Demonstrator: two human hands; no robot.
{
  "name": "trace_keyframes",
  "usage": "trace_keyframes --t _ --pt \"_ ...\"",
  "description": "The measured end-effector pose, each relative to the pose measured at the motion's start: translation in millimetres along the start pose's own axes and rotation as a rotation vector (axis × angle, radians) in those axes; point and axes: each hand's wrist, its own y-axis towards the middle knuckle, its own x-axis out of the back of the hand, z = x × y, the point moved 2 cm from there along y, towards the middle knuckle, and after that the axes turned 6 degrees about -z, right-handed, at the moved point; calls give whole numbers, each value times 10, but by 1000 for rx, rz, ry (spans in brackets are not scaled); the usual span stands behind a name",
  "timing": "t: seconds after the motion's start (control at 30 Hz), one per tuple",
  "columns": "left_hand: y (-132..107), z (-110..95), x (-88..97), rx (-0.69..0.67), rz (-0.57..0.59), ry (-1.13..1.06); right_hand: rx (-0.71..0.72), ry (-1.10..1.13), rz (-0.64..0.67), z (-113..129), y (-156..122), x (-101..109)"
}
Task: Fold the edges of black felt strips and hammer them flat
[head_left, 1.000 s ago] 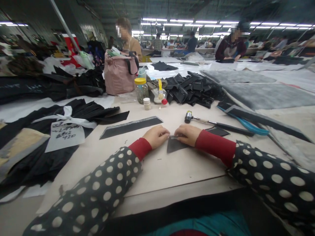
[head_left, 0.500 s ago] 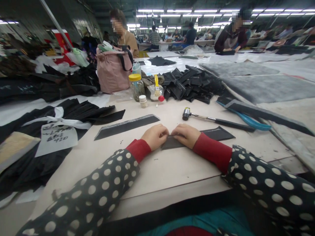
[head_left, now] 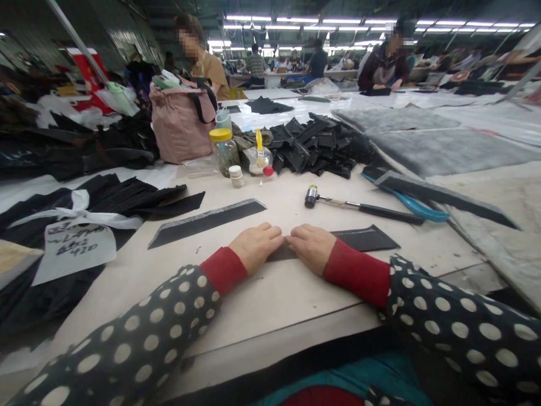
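at the near edge of the pale worktop (head_left: 287, 299), a dark tapered strip of leather-like material (head_left: 363, 239) was pressed flat beneath two bare hands, its pointed end directed to the right. the left hand (head_left: 256, 246) and the right hand (head_left: 310, 248) were laid open and palms down, with fingers extended and fingertips almost meeting. neither was clenched, and the strip was not gripped. the wrists were wrapped in ribbed red cuffs (head_left: 357, 272), and the forearms were covered by black sleeves with round white dots (head_left: 456, 327).

just beyond the hands, a long narrow black strip edged in grey (head_left: 207, 223) was laid at a slant. to the right, a small mallet with a rounded metal head and a slim black grip (head_left: 359, 206) was set beside a curved blue-handled tool (head_left: 422, 208). toward the far edge, a heap of angular black cut pieces (head_left: 315, 148) was piled loosely, next to a clear jar with a yellow lid (head_left: 224, 152) and a small white pot (head_left: 236, 176). past the left edge, pleated black fabric (head_left: 114, 197) was tied with white ribbon and carried a handwritten paper tag (head_left: 74, 245). a soft pink bag (head_left: 177, 127) was propped behind it, while fuzzy grey panels (head_left: 448, 149) were spread on the right.
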Motion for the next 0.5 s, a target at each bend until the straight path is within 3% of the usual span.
trace_keyframes --t 0.1,0.17,0.23,0.3,0.4,0.5 --pt "-76 -29 43 90 -36 -76 -36 80 -15 -40 -15 49" --pt "-116 -54 55 145 -63 -117 -29 124 -6 -217 -46 111" --pt "-137 -71 54 174 -77 -149 -72 71 36 -534 -107 184" --pt "-142 -73 48 181 -90 -179 -229 -126 112 -941 -205 244" --pt "-140 -59 39 177 -110 -213 -431 -304 378 -1456 -399 256" --pt "-144 -50 34 178 -119 -226 -443 -334 362 -1639 -515 284"
